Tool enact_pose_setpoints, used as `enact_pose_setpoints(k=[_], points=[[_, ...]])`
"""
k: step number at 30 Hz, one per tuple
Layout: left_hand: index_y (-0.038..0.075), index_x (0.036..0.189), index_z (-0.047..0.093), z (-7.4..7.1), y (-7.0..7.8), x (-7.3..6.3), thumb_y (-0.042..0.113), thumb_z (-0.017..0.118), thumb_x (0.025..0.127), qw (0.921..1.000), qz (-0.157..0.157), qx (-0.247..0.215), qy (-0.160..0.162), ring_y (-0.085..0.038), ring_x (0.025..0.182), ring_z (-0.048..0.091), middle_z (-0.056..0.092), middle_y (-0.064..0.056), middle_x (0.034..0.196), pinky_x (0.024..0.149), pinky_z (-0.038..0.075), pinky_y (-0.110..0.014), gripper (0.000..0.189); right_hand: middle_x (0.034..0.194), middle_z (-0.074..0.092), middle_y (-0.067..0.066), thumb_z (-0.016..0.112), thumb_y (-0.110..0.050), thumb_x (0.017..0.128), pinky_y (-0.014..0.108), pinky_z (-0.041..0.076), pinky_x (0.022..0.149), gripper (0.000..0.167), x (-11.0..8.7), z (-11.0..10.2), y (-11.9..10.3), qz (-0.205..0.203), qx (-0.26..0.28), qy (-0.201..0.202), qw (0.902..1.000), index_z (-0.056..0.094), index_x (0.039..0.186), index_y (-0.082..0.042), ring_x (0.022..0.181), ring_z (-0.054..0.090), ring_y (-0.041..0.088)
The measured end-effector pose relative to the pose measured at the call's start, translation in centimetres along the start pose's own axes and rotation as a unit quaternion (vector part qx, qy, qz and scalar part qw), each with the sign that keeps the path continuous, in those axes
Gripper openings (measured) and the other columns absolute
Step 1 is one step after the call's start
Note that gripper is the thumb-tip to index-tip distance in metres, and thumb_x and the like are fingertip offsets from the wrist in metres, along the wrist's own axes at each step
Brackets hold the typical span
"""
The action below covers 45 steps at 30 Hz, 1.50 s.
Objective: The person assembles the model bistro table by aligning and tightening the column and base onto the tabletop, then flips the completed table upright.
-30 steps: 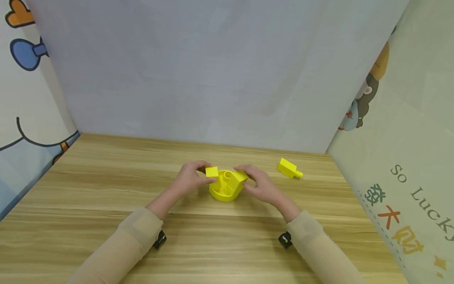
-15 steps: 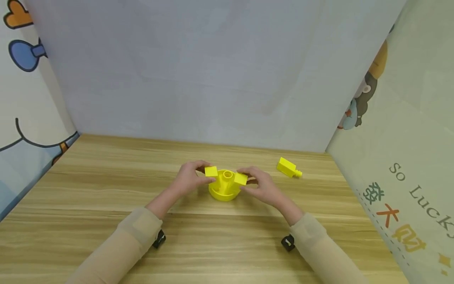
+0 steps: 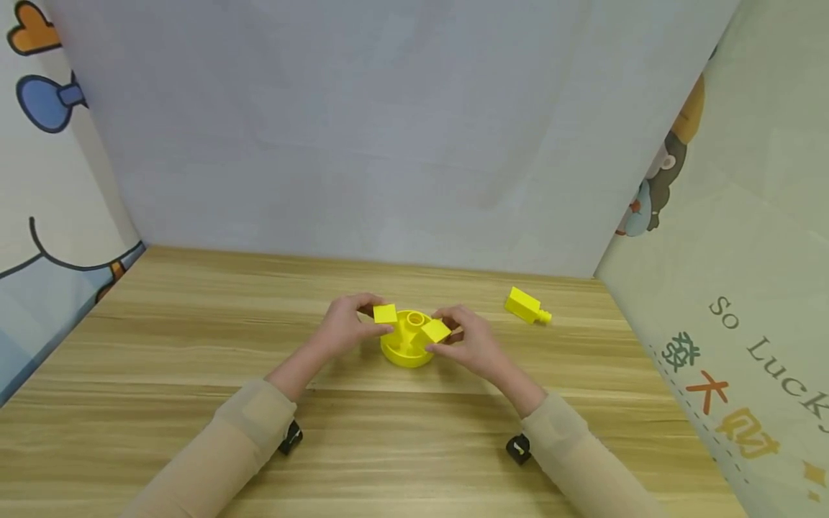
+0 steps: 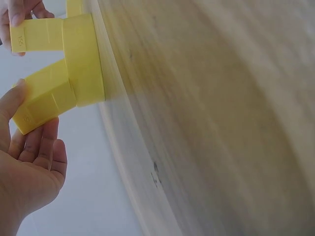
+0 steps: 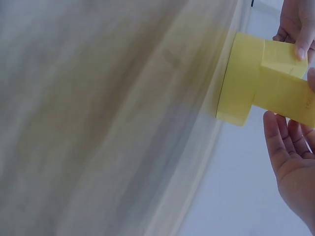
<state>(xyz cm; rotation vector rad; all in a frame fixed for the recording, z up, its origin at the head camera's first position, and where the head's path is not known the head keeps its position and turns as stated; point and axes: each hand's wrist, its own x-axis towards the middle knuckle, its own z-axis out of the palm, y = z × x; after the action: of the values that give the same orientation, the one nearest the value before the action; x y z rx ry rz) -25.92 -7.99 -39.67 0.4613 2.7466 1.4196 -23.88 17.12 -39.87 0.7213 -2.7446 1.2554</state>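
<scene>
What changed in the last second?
The right hand tipped its yellow block from leaning to nearly upright in the round yellow base, shifting slightly left. The left hand with its block, the base and the spare yellow piece stayed put.

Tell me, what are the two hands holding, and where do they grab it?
Each hand pinches one yellow block by its outer end: the left hand the left block, the right hand the right block. Both blocks stick out of the round yellow base.
</scene>
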Motion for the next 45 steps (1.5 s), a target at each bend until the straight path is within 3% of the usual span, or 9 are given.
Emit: enact_pose_setpoints(k=[8, 18, 23, 28, 37, 45], points=[[0.007, 0.12, 0.063, 0.1, -0.1, 0.0, 0.026, 0.078, 0.079, 1.0, 0.005, 0.003, 0.004, -0.028, 0.101, 0.059, 0.065, -0.009, 0.105, 0.08, 0.051, -0.036, 0.047, 0.099, 0.057, 0.005, 0.079, -0.021, 0.077, 0.023, 0.054, 0.072, 0.048, -0.2, 0.2, -0.5, 0.017, -0.015, 0.005, 0.9997, 0.057, 0.117, -0.006, 0.088, 0.056, 0.018], [0.006, 0.12, 0.063, 0.1, 0.0, 0.2, 0.026, 0.078, 0.078, 1.0, 0.003, 0.001, -0.002, -0.029, 0.103, 0.059, 0.065, -0.009, 0.106, 0.082, 0.05, -0.037, 0.048, 0.097, 0.058, 0.006, 0.082, -0.023, 0.074, 0.028, 0.056, 0.071, 0.049, 0.1, -0.2, -0.1, -0.02, -0.038, -0.009, 0.9991, 0.058, 0.113, -0.004, 0.085, 0.057, 0.018], [0.007, 0.12, 0.063, 0.0, -0.2, 0.3, 0.026, 0.078, 0.078, 0.9999, 0.013, 0.006, -0.009, -0.026, 0.097, 0.06, 0.066, -0.008, 0.104, 0.075, 0.05, -0.032, 0.049, 0.11, 0.059, 0.012, 0.082, -0.022, 0.072, 0.039, 0.053, 0.077, 0.069, 0.5, -1.9, 1.1, -0.044, -0.041, -0.028, 0.9978, 0.05, 0.132, -0.009, 0.093, 0.057, 0.026], [0.006, 0.121, 0.062, -0.4, -0.4, 0.5, 0.027, 0.078, 0.078, 0.9991, 0.03, 0.014, -0.027, -0.025, 0.092, 0.059, 0.065, -0.008, 0.103, 0.069, 0.049, -0.028, 0.05, 0.124, 0.054, 0.015, 0.079, -0.014, 0.077, 0.05, 0.048, 0.085, 0.075, 0.4, -4.6, 3.1, -0.006, -0.053, -0.006, 0.9986, 0.04, 0.142, -0.012, 0.108, 0.053, 0.033], [0.007, 0.118, 0.064, -1.2, -1.4, 1.4, 0.027, 0.078, 0.078, 0.9943, 0.082, 0.009, -0.068, -0.02, 0.097, 0.057, 0.066, -0.004, 0.109, 0.081, 0.047, -0.031, 0.046, 0.127, 0.052, 0.022, 0.072, -0.013, 0.084, 0.054, 0.042, 0.095, 0.061, 0.7, -8.0, 6.9, 0.046, -0.099, 0.056, 0.9924, 0.045, 0.137, -0.003, 0.116, 0.048, 0.039], [0.006, 0.122, 0.058, -1.5, -2.3, 2.3, 0.025, 0.077, 0.079, 0.9899, 0.09, -0.02, -0.108, -0.02, 0.099, 0.057, 0.063, -0.005, 0.113, 0.089, 0.047, -0.038, 0.051, 0.127, 0.05, 0.026, 0.067, -0.012, 0.087, 0.056, 0.033, 0.102, 0.051, 1.0, -9.1, 9.0, 0.109, -0.175, 0.086, 0.9748, 0.049, 0.132, 0.001, 0.12, 0.042, 0.043]])
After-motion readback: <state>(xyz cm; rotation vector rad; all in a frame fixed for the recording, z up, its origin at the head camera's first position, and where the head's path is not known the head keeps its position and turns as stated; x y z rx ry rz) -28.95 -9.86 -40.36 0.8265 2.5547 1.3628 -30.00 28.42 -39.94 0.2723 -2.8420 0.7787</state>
